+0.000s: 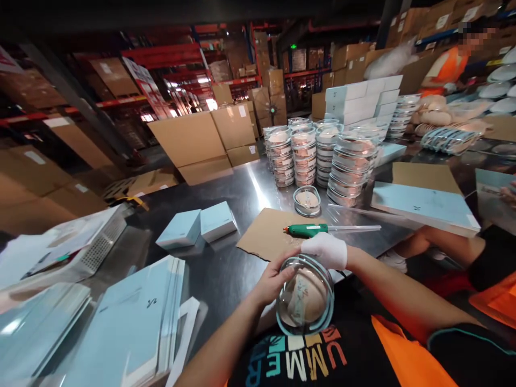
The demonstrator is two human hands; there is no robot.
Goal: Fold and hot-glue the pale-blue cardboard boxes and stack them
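Observation:
A round clear plastic case with pale blue piping (305,294) is held close to my chest, tilted, with a beige padded item inside. My left hand (274,280), bare, is closed on the left edge of the case, thumb over the front. The upper right edge is gripped by my right hand (325,250) in a white glove, fingers partly hidden behind the case. Just beyond my hands lies a green glue gun (308,230) on a cardboard sheet (258,236). Clear glue sticks (357,228) lie to its right. One similar case (307,201) stands behind the gun.
Stacks of clear cases (303,153) rise at the back of the metal table (217,188). Two small blue boxes (181,228) sit left of the cardboard. Blue flat boxes (133,312) and a white basket (97,250) are at left. Another person's hand (508,191) shows at right.

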